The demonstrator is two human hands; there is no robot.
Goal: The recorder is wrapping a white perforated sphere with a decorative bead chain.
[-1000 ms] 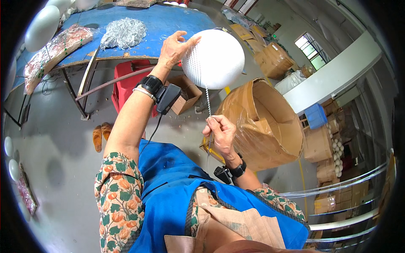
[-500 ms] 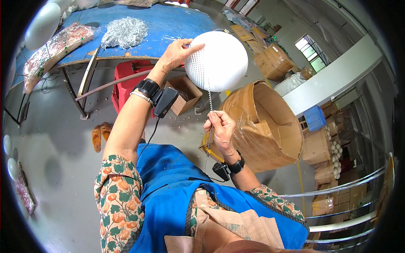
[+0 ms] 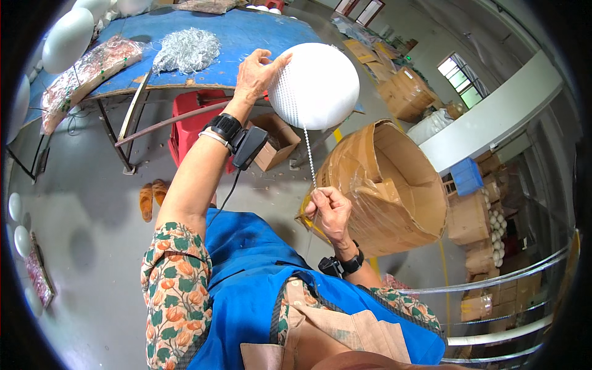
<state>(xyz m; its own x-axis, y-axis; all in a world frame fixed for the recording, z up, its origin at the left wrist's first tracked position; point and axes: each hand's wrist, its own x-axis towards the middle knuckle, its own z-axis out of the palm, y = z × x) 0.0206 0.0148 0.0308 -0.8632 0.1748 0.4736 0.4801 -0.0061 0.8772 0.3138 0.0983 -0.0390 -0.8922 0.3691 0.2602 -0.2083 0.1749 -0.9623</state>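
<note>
My left hand (image 3: 258, 73) was spread open against the white ball (image 3: 316, 85), fingers and thumb pressed to its left side, steadying it rather than closing round it. The ball sat up in the air in front of me, above the floor and just off the near edge of the blue table (image 3: 246, 37). Part of its surface by my fingers was already covered in rows of small beads.

My right hand (image 3: 328, 209) was pinched shut on the bead string (image 3: 309, 159), thumb and forefinger gripping its lower end. The string ran taut and nearly straight up from that pinch to the underside of the ball.

Just beside my right hand, to its right, stood a big round cardboard drum (image 3: 394, 185) tipped on its side, with clear plastic sheet inside. Under the table were a red crate (image 3: 191, 123) and a small open box (image 3: 274, 140). On the table lay a heap of silvery bead strands (image 3: 185, 50) and a bag of pinkish ones (image 3: 86, 71). A pair of sandals (image 3: 152, 198) lay on the floor to my left.

My left arm reached up and forward, nearly straight, with a black wrist device on it. My right arm was bent, its hand low and close to my chest, also with a black wristband.
</note>
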